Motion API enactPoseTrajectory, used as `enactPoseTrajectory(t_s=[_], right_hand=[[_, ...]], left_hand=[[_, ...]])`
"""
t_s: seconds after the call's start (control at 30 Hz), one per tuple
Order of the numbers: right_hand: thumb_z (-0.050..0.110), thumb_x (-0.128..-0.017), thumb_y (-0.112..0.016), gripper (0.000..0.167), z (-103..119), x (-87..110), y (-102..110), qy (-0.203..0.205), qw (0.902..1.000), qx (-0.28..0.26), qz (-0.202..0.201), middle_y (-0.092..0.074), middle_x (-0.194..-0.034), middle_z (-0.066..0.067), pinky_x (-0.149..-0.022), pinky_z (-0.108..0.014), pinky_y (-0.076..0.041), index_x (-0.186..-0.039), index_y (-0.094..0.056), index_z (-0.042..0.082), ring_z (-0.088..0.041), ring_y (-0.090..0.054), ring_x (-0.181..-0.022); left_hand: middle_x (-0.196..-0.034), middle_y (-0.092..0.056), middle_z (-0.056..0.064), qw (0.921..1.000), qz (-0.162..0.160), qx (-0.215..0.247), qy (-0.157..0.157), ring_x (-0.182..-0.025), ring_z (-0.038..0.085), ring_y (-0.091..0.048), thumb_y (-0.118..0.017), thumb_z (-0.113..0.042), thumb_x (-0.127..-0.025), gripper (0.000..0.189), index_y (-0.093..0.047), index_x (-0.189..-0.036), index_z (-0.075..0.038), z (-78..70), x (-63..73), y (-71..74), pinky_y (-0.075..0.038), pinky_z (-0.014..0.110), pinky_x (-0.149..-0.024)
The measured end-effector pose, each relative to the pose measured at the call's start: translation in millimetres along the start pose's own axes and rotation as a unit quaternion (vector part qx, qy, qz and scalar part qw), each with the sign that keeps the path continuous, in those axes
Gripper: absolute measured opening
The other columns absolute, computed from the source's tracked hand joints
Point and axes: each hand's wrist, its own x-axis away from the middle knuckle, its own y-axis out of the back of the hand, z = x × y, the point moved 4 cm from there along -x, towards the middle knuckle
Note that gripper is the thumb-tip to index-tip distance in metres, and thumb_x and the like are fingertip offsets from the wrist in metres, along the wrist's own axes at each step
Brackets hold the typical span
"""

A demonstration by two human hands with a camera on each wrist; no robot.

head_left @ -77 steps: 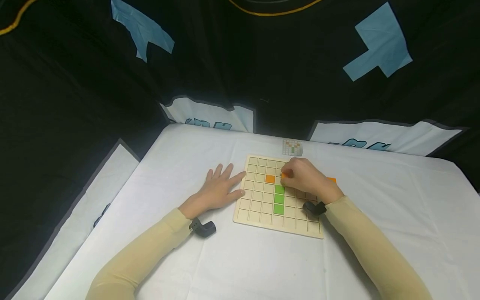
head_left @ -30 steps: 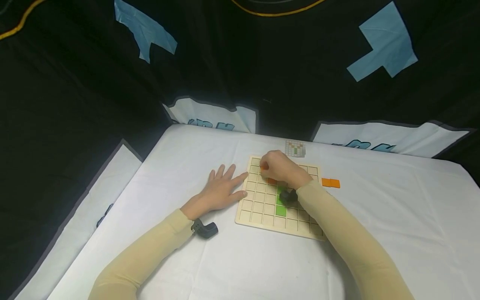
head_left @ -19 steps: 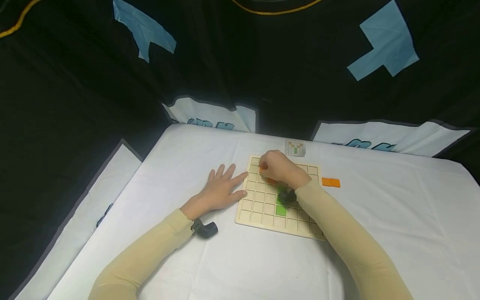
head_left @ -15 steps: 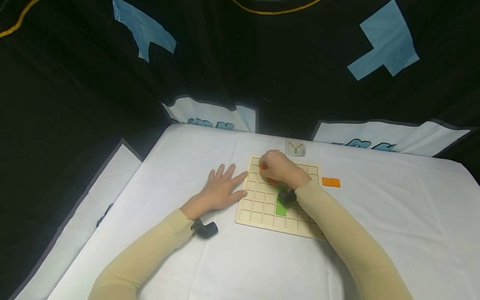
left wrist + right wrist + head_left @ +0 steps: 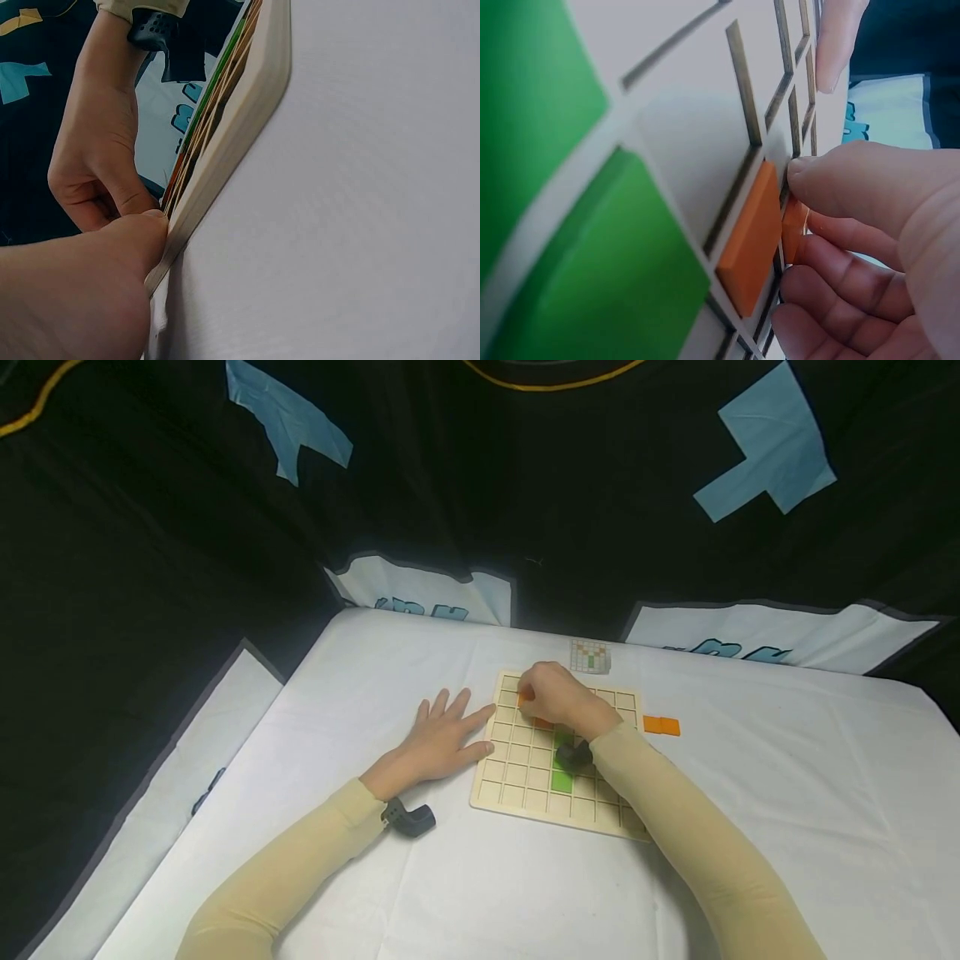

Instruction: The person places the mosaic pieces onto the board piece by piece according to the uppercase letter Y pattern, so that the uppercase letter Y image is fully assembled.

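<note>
A light wooden grid board [image 5: 510,775] lies on the white tablecloth. My right hand [image 5: 562,695] reaches over its upper left part. In the right wrist view, thumb and fingers pinch a small orange square tile [image 5: 793,234] at a grid cell. Diagonally beside it sits another orange tile [image 5: 753,244], followed by green tiles [image 5: 607,281]. My left hand [image 5: 435,745] rests on the cloth with fingers spread, thumb and forefinger tips at the board's left edge. My right forearm and wrist camera hide part of the board, including some of the green column.
Two orange tiles [image 5: 662,725] lie side by side on the cloth, just right of the board. Behind the board is a small card [image 5: 590,656] with a printed coloured grid. Dark curtain [image 5: 420,485] with blue tape hangs past the table's far edge.
Over the earlier frames my right hand has moved left across the board, uncovering the loose orange tiles at the right. During the last second it holds nearly still. My left hand stays in place.
</note>
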Motion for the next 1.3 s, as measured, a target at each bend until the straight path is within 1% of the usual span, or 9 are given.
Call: enactPoseTrajectory(t_s=[0.27,0.53,0.77,0.9,0.97,1.03,1.17,1.3], right_hand=[[0.008,-0.086,-0.071,0.005,-0.3,-0.1,0.5,-0.005,1.0000,0.000,0.002,-0.067,-0.083,-0.004,-0.078,-0.034,-0.050,-0.087,-0.077,0.008,-0.021,-0.055,-0.085],[0.006,-0.087,-0.072,0.010,1.5,0.6,0.6,-0.004,1.0000,0.001,-0.002,-0.068,-0.086,-0.005,-0.079,-0.034,-0.050,-0.095,-0.078,0.005,-0.021,-0.056,-0.086],[0.006,-0.088,-0.072,0.012,1.1,0.8,-0.2,-0.011,0.9999,-0.002,0.001,-0.070,-0.090,-0.006,-0.085,-0.035,-0.053,-0.099,-0.078,0.005,-0.021,-0.057,-0.089],[0.007,-0.089,-0.073,0.005,0.9,1.8,3.0,-0.005,1.0000,0.002,-0.007,-0.070,-0.085,-0.005,-0.082,-0.035,-0.051,-0.091,-0.077,0.007,-0.021,-0.056,-0.085],[0.008,-0.089,-0.072,0.005,0.5,3.2,5.8,-0.003,0.9999,0.003,-0.013,-0.068,-0.081,-0.004,-0.080,-0.035,-0.050,-0.086,-0.076,0.007,-0.020,-0.055,-0.082],[0.008,-0.090,-0.071,0.009,-0.6,5.3,9.1,0.000,0.9999,0.002,-0.015,-0.065,-0.077,-0.004,-0.078,-0.035,-0.049,-0.080,-0.073,0.007,-0.019,-0.053,-0.079],[0.008,-0.089,-0.071,0.014,-5.0,12.5,16.1,0.003,0.9998,0.000,-0.021,-0.059,-0.072,-0.001,-0.074,-0.033,-0.046,-0.075,-0.069,0.006,-0.018,-0.049,-0.075],[0.008,-0.089,-0.072,0.023,-12.2,21.7,21.7,0.009,0.9997,0.001,-0.023,-0.046,-0.065,0.002,-0.069,-0.031,-0.039,-0.069,-0.061,0.008,-0.017,-0.043,-0.072]], left_hand=[[-0.170,-0.015,0.025,1.0000,0.001,0.004,0.000,-0.154,0.056,-0.006,-0.048,-0.054,-0.103,0.066,-0.032,-0.161,-0.025,-0.2,0.7,0.5,-0.008,0.075,-0.121],[-0.170,-0.015,0.025,1.0000,0.004,0.005,0.004,-0.155,0.056,-0.006,-0.048,-0.053,-0.103,0.067,-0.032,-0.162,-0.025,-0.7,1.5,1.5,-0.007,0.074,-0.121],[-0.169,-0.015,0.026,0.9999,0.002,0.013,0.000,-0.154,0.057,-0.005,-0.047,-0.053,-0.104,0.066,-0.032,-0.161,-0.024,-0.5,0.6,0.3,-0.007,0.075,-0.121],[-0.169,-0.015,0.025,0.9999,0.000,0.012,-0.001,-0.154,0.056,-0.006,-0.047,-0.053,-0.103,0.066,-0.033,-0.161,-0.024,-0.2,0.1,0.1,-0.007,0.075,-0.121],[-0.170,-0.015,0.025,1.0000,0.000,0.009,0.000,-0.155,0.056,-0.006,-0.047,-0.054,-0.103,0.067,-0.032,-0.161,-0.025,-0.4,0.3,0.7,-0.008,0.074,-0.121],[-0.170,-0.014,0.024,1.0000,0.001,0.007,0.002,-0.155,0.055,-0.005,-0.047,-0.055,-0.103,0.067,-0.032,-0.162,-0.025,-0.4,0.4,1.1,-0.007,0.074,-0.122],[-0.170,-0.014,0.025,1.0000,0.002,0.005,0.002,-0.155,0.055,-0.005,-0.047,-0.054,-0.103,0.067,-0.032,-0.162,-0.025,-0.4,1.0,1.6,-0.008,0.074,-0.121],[-0.170,-0.014,0.024,0.9999,0.005,0.009,0.004,-0.155,0.055,-0.005,-0.048,-0.054,-0.103,0.067,-0.031,-0.162,-0.026,-0.3,1.0,1.1,-0.007,0.074,-0.122]])
